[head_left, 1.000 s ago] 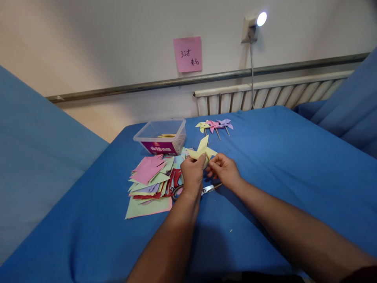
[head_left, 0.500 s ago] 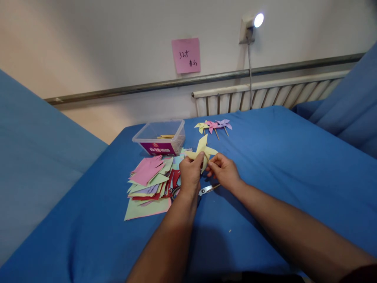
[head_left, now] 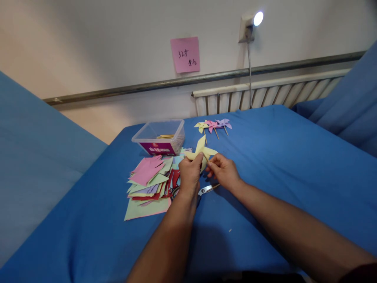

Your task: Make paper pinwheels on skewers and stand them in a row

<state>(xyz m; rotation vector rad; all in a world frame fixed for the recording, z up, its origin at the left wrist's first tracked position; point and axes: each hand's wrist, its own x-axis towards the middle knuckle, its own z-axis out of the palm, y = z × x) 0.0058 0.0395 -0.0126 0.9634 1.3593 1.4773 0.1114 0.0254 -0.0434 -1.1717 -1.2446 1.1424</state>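
A yellow paper pinwheel [head_left: 201, 146] is held up over the table, its blades spread. My left hand [head_left: 191, 169] grips it near the middle, thumb pressed at its centre. Between the fingertips of my right hand [head_left: 223, 169] is a thin wooden stick [head_left: 206, 158], its upper end meeting the pinwheel's centre. Scissors [head_left: 206, 190] lie beneath my hands; my left forearm covers part of them. Whether the stick passes through the paper I cannot tell.
Left of my hands lies a pile of coloured paper [head_left: 147, 173]. Behind it stands a clear plastic box [head_left: 141, 137] with wooden sticks. Several finished-looking pinwheels [head_left: 212, 125] lie at the table's back. A blue cloth [head_left: 279, 165] covers the table, and a radiator [head_left: 265, 90] runs along the wall.
The pinwheel has tilted slightly to the left and down, showing more of a stick behind it. Both hands stay in nearly the same place and keep their grip.
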